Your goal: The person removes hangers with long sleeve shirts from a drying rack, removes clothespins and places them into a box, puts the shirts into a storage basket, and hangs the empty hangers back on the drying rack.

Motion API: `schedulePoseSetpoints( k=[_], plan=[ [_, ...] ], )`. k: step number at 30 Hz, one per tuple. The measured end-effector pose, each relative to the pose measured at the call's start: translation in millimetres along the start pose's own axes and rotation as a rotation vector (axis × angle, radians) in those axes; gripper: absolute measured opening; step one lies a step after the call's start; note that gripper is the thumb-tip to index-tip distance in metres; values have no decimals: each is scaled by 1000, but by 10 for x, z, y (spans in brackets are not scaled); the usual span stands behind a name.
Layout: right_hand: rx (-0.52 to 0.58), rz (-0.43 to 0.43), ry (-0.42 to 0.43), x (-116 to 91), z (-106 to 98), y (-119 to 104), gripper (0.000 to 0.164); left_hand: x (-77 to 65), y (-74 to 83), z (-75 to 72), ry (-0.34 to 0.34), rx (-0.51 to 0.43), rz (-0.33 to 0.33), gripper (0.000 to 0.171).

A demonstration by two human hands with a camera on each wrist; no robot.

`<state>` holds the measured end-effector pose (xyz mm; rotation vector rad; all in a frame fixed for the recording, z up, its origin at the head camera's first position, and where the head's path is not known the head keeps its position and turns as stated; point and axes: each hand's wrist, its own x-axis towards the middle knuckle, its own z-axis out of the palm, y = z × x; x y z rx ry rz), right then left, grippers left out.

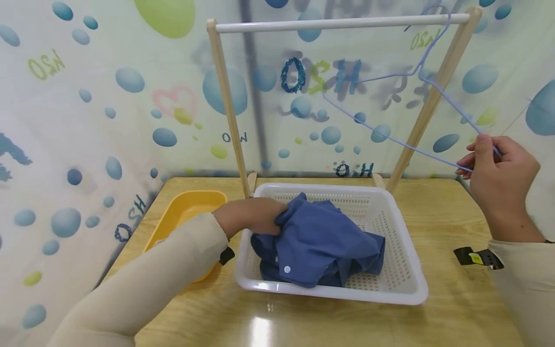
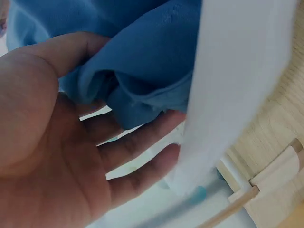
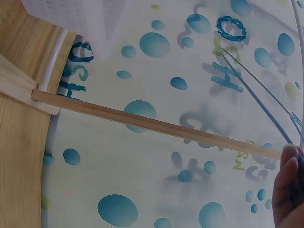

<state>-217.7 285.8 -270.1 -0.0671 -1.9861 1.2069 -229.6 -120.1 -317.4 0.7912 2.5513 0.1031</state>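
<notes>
A crumpled dark blue shirt (image 1: 327, 241) with white buttons lies in a white perforated basket (image 1: 334, 293). My left hand (image 1: 256, 215) reaches over the basket's left side and holds the shirt's edge. In the left wrist view, cloth (image 2: 152, 52) passes between the thumb and the fingers of the left hand (image 2: 61, 137). At the upper right, my right hand (image 1: 505, 178) grips one corner of a thin light-blue clothes hanger (image 1: 381, 136), held raised and tilted. Its hook is up near the rack's white bar. Part of the right hand (image 3: 288, 190) shows at the right wrist view's edge.
Behind the basket stands a rack with wooden posts (image 1: 227, 96) and a white crossbar (image 1: 338, 23). A yellow tray (image 1: 173, 212) sits at the left, partly hidden by my left sleeve. Everything stands on a wooden table (image 1: 438, 231) before a patterned wall covering.
</notes>
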Motion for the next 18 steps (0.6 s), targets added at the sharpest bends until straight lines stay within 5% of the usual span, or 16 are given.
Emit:
schedulePoseSetpoints(
  k=[10, 18],
  plan=[
    [67, 31, -32, -8, 17, 76, 19, -353, -198, 11, 160, -105, 7, 62],
    [85, 32, -42, -110, -48, 195, 21, -616, -284, 119, 421, -203, -12, 56]
  ],
)
